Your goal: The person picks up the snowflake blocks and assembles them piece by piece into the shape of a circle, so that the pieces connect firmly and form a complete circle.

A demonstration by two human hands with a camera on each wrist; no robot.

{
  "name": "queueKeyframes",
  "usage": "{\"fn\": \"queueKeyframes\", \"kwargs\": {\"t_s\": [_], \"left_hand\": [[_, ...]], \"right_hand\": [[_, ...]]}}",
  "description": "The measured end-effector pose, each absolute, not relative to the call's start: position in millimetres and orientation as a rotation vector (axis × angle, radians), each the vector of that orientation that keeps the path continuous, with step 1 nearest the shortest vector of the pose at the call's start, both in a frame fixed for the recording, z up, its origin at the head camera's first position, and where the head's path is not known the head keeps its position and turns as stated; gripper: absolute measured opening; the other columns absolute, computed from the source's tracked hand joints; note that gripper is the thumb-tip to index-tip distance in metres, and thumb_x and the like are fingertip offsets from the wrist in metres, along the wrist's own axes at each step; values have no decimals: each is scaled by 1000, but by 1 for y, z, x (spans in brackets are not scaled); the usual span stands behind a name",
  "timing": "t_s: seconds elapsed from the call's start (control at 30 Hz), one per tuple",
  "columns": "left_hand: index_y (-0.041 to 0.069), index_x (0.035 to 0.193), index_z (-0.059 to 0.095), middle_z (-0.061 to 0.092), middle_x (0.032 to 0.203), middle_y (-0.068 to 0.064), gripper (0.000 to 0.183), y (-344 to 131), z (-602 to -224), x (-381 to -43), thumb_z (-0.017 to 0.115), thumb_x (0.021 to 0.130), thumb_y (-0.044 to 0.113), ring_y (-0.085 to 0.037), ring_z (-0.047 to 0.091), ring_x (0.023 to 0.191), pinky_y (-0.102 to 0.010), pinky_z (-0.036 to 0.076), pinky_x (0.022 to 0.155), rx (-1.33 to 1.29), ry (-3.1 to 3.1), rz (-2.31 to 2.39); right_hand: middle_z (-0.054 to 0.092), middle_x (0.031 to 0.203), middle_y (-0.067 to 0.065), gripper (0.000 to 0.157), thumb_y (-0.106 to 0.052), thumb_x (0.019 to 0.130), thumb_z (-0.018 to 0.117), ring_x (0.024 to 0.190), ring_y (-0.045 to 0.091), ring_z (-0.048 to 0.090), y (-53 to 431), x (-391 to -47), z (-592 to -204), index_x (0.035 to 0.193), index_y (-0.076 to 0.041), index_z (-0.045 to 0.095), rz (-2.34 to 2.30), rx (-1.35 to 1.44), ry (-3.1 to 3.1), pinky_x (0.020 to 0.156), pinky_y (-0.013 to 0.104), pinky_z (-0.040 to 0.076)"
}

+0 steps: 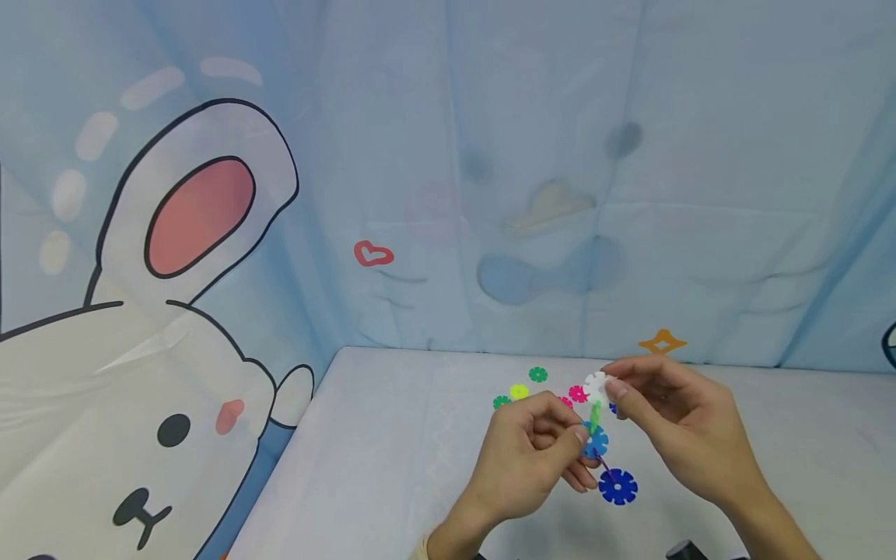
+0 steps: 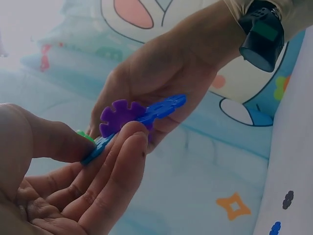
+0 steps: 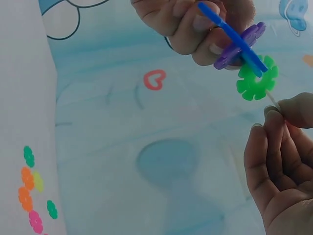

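Slotted plastic snowflake discs are joined into a short chain between the two hands. My left hand [image 1: 525, 459] pinches the light blue disc [image 1: 597, 441] between thumb and fingers. With thumb and fingertips, my right hand [image 1: 689, 435] grips the white disc [image 1: 596, 386] at the chain's upper end. Between those two sits a green disc [image 3: 257, 78], its rim meeting the white one's edge. Below the light blue piece, a purple disc [image 2: 117, 119] links to a dark blue disc [image 1: 618, 488] that hangs free at the lower end. Fingers partly cover the light blue piece.
Loose discs lie on the white table [image 1: 392, 435] behind the hands: green [image 1: 537, 375], yellow [image 1: 519, 391], pink [image 1: 578, 393] and orange [image 3: 25, 199] among them. A dark disc [image 2: 288, 199] and a blue disc [image 2: 275, 228] lie apart. A printed blue curtain [image 1: 448, 171] stands behind the table.
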State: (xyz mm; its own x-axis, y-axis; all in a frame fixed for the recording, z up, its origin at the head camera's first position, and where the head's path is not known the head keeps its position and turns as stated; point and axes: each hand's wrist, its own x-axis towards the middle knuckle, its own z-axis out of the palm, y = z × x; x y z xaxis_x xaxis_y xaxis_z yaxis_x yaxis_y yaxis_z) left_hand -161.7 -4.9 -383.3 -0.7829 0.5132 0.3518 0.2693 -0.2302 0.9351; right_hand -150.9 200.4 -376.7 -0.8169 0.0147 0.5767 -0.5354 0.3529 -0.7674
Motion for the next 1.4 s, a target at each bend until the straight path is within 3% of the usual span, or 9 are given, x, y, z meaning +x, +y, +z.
{"fn": "queueKeyframes", "kwargs": {"t_s": [0.23,0.47,0.73,0.97,1.07,1.1,1.17,1.23,1.4], "left_hand": [[-13,97,62,70,82,-38,11,-5,-382,-161,61,101,-2,-16,77,59,-43,66,56,1013,1824,2152],[-14,97,63,70,84,-40,12,-6,-380,-158,61,102,-3,-8,75,60,-35,66,58,994,1822,2117],[-8,91,65,73,75,-26,9,-11,-378,-157,63,100,-6,-6,73,56,-38,64,52,1096,1958,2061],[-12,95,62,69,80,-39,11,-10,-377,-159,60,100,-3,-1,69,55,-32,64,53,888,1950,2097],[-9,104,58,68,84,-42,14,-8,-378,-162,57,103,5,-19,74,55,-33,64,55,785,1910,2087],[-7,108,56,68,85,-43,16,-7,-379,-163,57,104,8,-31,75,56,-35,65,55,759,1883,2088],[-2,117,51,67,85,-45,22,-5,-381,-165,54,108,17,-54,71,61,-36,65,55,721,1817,2087],[1,125,47,67,81,-39,27,-3,-384,-167,50,112,25,-71,62,68,-37,65,54,704,1749,2083],[-1,123,46,59,78,-7,32,0,-390,-170,44,116,30,-78,56,75,-37,65,55,721,1669,2093]], "right_hand": [[79,102,1,23,19,91,69,78,9,73,205,-152,-375,104,0,73,1572,588,-2044,69,19,62],[80,102,-2,23,19,90,71,74,10,74,205,-149,-374,100,-2,74,1542,587,-2078,65,21,62],[80,99,-2,29,19,89,71,72,11,74,205,-148,-373,100,-7,75,1500,655,-2109,65,22,63],[78,97,-2,25,15,91,72,71,11,70,196,-149,-377,103,-7,74,1491,581,-2094,64,21,61],[78,96,-1,21,13,93,72,70,13,69,194,-151,-380,107,-3,74,1509,508,-2083,65,21,62],[78,95,-1,21,12,93,72,70,13,68,193,-152,-381,108,-3,74,1511,487,-2080,65,21,62],[78,96,-2,20,12,93,72,71,13,69,192,-153,-384,108,-1,75,1523,459,-2076,66,21,62],[78,97,-3,19,11,93,74,73,12,71,191,-155,-386,108,-1,75,1526,438,-2087,67,21,63],[78,95,-4,12,2,95,76,77,13,75,184,-159,-391,104,-6,77,1546,441,-2163,69,24,65]]}}
